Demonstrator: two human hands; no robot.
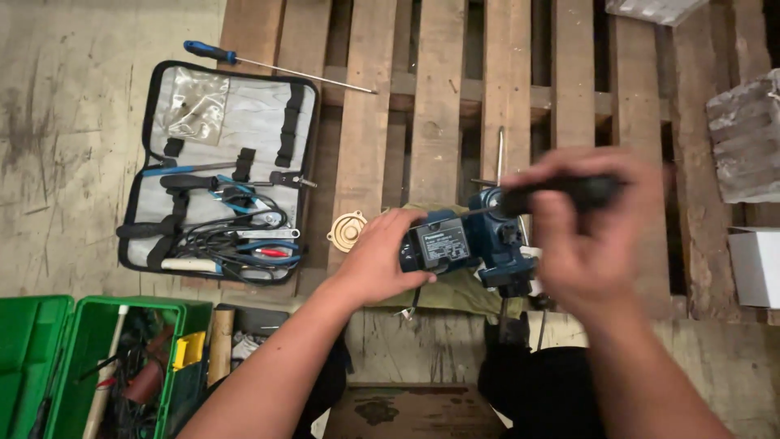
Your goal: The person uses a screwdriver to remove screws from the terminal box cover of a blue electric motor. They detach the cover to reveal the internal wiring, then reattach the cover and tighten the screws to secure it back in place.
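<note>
the left hand lies flat-fingered against the side of a dark blue power tool body with a black rectangular label plate, its fingers wrapped loosely over the near end and pressing it steady. the tool rests on a folded olive-green cloth spread over the slats of a weathered wooden pallet, at the pallet's near edge. the right hand is closed around the black handle of a screwdriver, blurred by motion, with the tip seemingly meeting the top of the tool, though the blur makes the exact contact hard to tell. just left of the left hand a round brass-coloured cap lies on a slat. further left, an open black zip tool case with grey lining lies across the floor and the pallet edge, holding pliers and cables. a long blue-handled screwdriver lies above the case. an open green plastic toolbox stands at the lower left, and a white box sits at the right edge.
</note>
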